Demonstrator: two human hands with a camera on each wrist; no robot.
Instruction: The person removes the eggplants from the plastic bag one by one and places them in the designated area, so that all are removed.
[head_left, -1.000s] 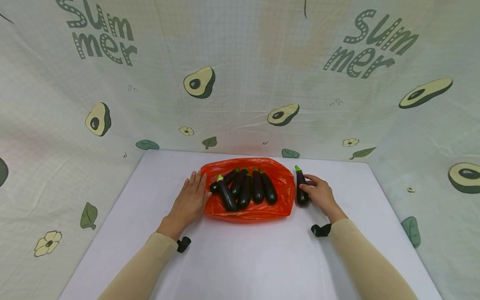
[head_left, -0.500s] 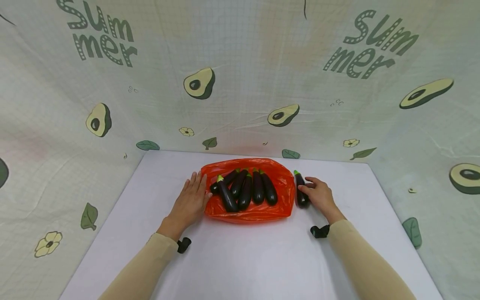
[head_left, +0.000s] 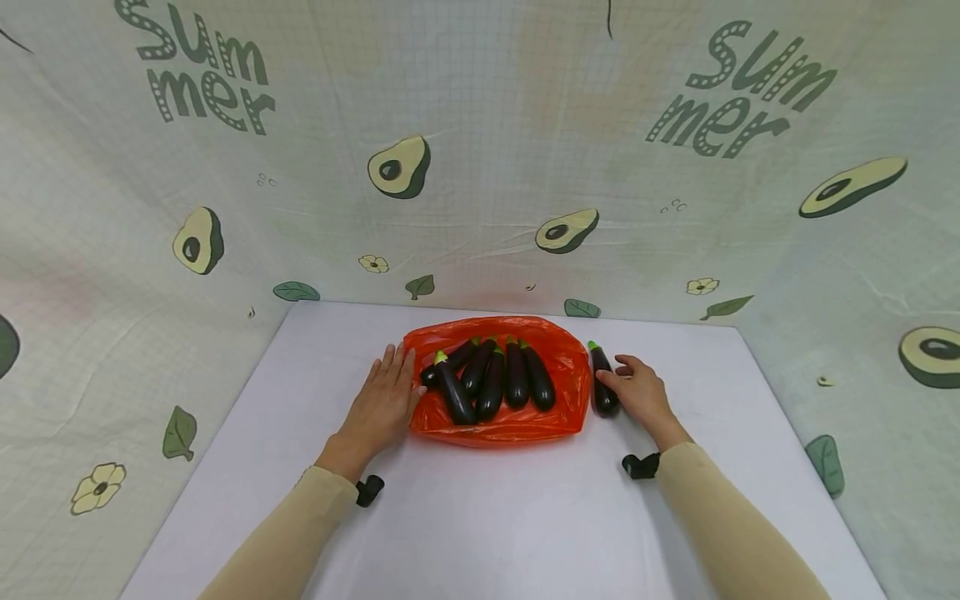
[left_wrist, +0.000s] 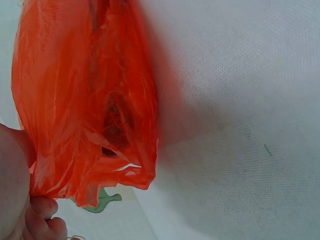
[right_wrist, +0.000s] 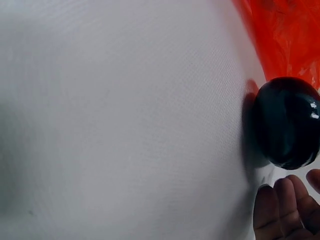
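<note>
A red plastic bag (head_left: 495,433) lies spread on the white table, its mouth gaping upward. Several dark purple eggplants (head_left: 491,383) with green stem ends lie in it, most of them side by side. My left hand (head_left: 378,404) rests along the bag's left side with its fingers straight; the left wrist view has the thumb and fingertips against the bag's edge (left_wrist: 60,150). Just outside the bag's right side lies a single eggplant (head_left: 603,383). Beside it is my right hand (head_left: 639,392), thumb near its top, fingers loosely bent; the right wrist view shows a gap between fingertips and eggplant (right_wrist: 287,122).
The white tabletop (head_left: 495,533) extends in front of the bag and to both sides. Behind and beside it hangs a pale cloth (head_left: 480,167) printed with avocados and leaves. Black wrist cameras (head_left: 641,465) sit on both wrists.
The eggplant outside the bag has come slightly toward me and settled on the table. My right fingers have loosened from it. The left hand has stayed in place.
</note>
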